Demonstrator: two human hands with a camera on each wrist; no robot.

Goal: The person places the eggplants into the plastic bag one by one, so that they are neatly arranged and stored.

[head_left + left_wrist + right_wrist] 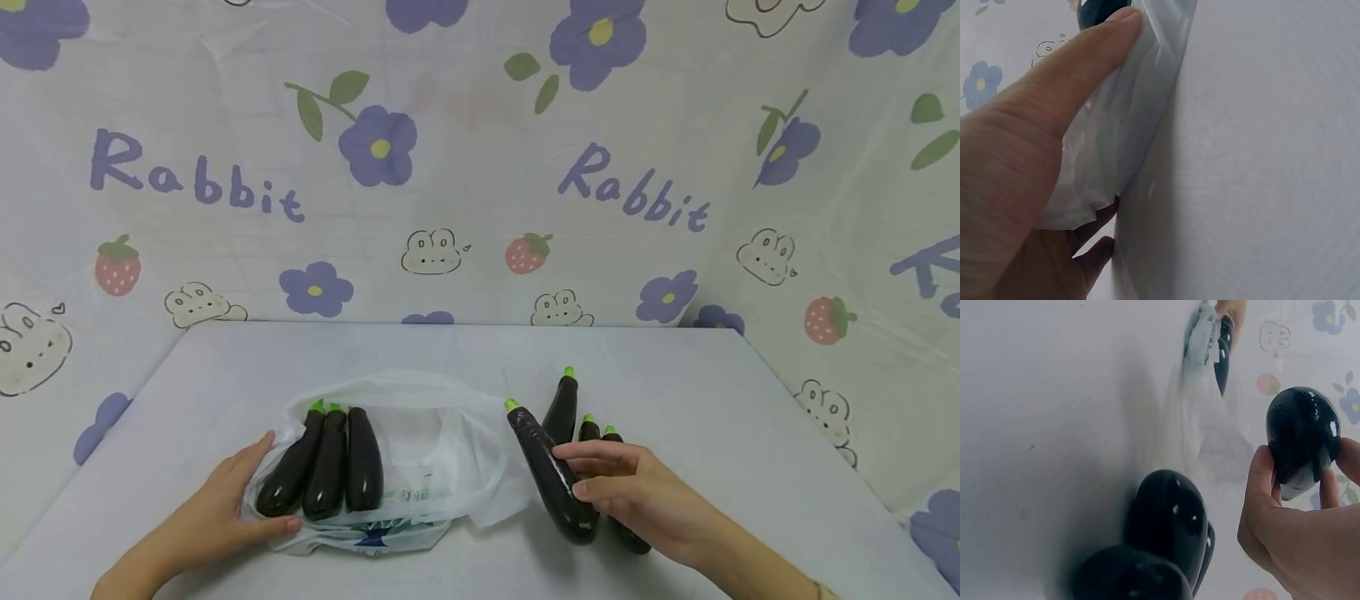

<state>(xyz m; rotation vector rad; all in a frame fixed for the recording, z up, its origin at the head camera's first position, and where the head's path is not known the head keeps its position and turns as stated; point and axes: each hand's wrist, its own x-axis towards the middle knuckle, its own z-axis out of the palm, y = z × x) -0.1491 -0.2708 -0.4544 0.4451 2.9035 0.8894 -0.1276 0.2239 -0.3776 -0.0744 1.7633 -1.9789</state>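
Observation:
A white plastic bag lies on its side with its mouth spread to the right. Inside its left part, three dark eggplants with green stem ends lie side by side. My left hand holds the bag's left end, thumb in front and fingers behind; the left wrist view shows the thumb against the plastic. Just right of the bag, my right hand pinches another eggplant between thumb and fingers, raised and tilted, stem pointing away. In the right wrist view this eggplant shows its rounded end.
Three more eggplants lie on the white table behind and below my right hand, partly hidden by it. A white cloth printed with flowers, rabbits and strawberries stands behind the table and along its sides.

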